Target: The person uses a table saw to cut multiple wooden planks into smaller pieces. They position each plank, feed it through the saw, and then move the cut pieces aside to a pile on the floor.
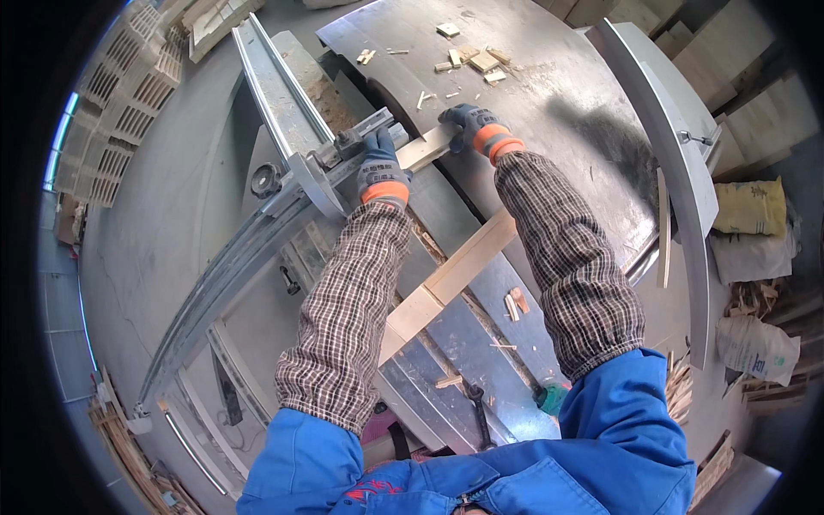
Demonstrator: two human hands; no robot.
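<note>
Wooden strip (424, 149): long axis crosses left edge of worktop (536, 77), our right grip (459, 133) clasping its right end, left grip (382, 154) unclear.

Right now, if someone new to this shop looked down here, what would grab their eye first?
Probably the gloved hands with orange cuffs in the upper middle, the left hand and right hand near opposite ends of a short pale wood piece. Next, perhaps the bright blue jacket along the bottom, then the pale offcuts scattered on the metal tabletop beyond the hands.
</note>
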